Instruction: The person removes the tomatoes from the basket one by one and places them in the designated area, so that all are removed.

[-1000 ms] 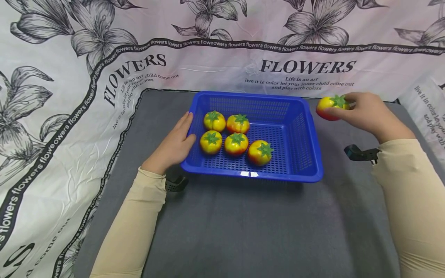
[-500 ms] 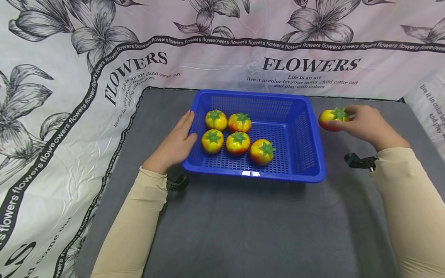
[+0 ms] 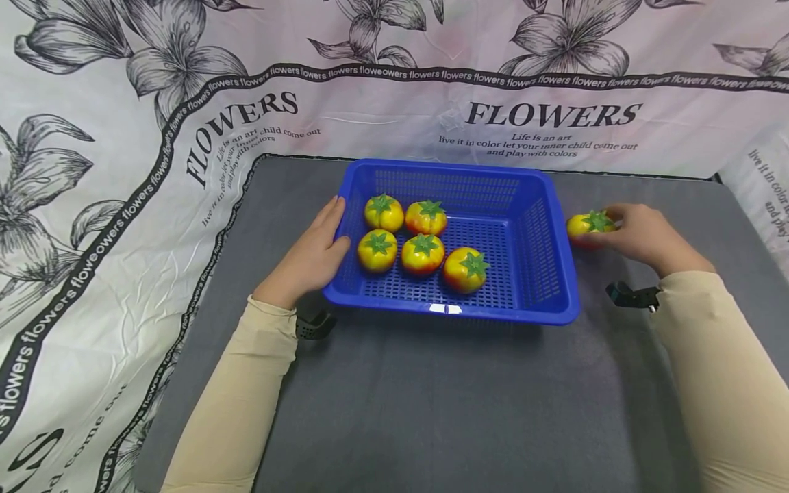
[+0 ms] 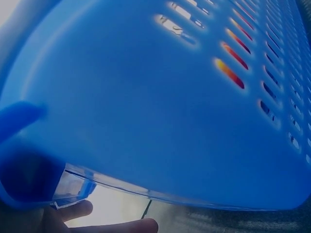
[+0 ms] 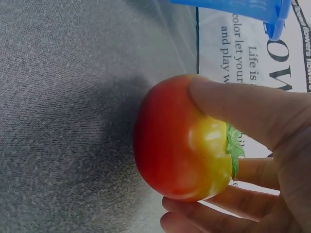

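Note:
A blue perforated plastic basket (image 3: pixel 450 311) holds several yellow-red tomatoes (image 3: pixel 422 255) with green star-shaped tops, grouped toward its left side. My left hand (image 3: pixel 311 255) rests against the basket's left rim, fingers extended along it; the left wrist view is mostly filled by the blue basket wall (image 4: pixel 136 107). To the right of the basket, my right hand (image 3: pixel 647 236) grips another tomato (image 3: pixel 587 227) between thumb and fingers. In the right wrist view this tomato (image 5: pixel 182 141) shows a red underside close over the grey cloth, its shadow beside it.
Dark grey cloth (image 3: pixel 431 397) covers the table. Behind and to the left hangs a white sheet (image 3: pixel 382 116) printed with flowers and lettering. The basket's right wall (image 3: pixel 557 253) stands just left of the held tomato.
My right hand has come down and toward me with the tomato, beside the basket's right side. The left hand has stayed on the basket rim.

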The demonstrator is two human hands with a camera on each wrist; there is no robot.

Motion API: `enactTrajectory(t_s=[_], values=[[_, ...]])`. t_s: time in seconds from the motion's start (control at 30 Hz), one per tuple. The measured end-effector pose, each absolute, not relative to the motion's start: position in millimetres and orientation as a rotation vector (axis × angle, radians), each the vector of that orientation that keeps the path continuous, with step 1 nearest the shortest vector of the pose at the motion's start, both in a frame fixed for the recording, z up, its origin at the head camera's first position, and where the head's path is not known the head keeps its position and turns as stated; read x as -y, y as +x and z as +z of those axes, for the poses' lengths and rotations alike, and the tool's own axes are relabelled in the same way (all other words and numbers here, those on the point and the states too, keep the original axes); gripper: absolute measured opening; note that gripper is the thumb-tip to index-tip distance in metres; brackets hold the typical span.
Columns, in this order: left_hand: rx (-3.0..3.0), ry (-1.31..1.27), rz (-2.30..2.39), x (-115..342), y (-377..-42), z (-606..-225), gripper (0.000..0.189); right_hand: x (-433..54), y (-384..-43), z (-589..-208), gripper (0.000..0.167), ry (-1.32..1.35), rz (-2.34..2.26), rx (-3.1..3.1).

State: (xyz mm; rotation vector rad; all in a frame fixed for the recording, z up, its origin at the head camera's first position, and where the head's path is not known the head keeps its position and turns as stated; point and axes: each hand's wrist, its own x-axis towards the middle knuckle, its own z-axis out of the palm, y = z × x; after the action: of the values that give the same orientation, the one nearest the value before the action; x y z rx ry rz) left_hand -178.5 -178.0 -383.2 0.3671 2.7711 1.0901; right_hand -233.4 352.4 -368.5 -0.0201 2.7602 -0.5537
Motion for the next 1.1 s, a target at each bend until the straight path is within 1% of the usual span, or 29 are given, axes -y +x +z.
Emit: enactTrajectory(t_s=[0.27,0.5,0.7,1.1], values=[[-2.776,0.384,1.102,177.6,-179.9,-380.4,0.071,-354.1,-231.9,-370.0,0.103,-0.019,-0.582,-2.768],[-2.769,0.38,1.101,177.8,-180.3,-380.7,0.071,-357.4,-230.6,-376.3,0.108,0.004,-0.575,-2.742],[-2.77,0.378,1.099,178.1,-179.3,-382.2,0.071,-357.6,-230.2,-380.4,0.11,0.003,-0.574,-2.732],[-2.766,0.374,1.114,179.6,-178.1,-384.5,0.071,-355.7,-231.3,-383.9,0.108,-0.024,-0.611,-2.72]])
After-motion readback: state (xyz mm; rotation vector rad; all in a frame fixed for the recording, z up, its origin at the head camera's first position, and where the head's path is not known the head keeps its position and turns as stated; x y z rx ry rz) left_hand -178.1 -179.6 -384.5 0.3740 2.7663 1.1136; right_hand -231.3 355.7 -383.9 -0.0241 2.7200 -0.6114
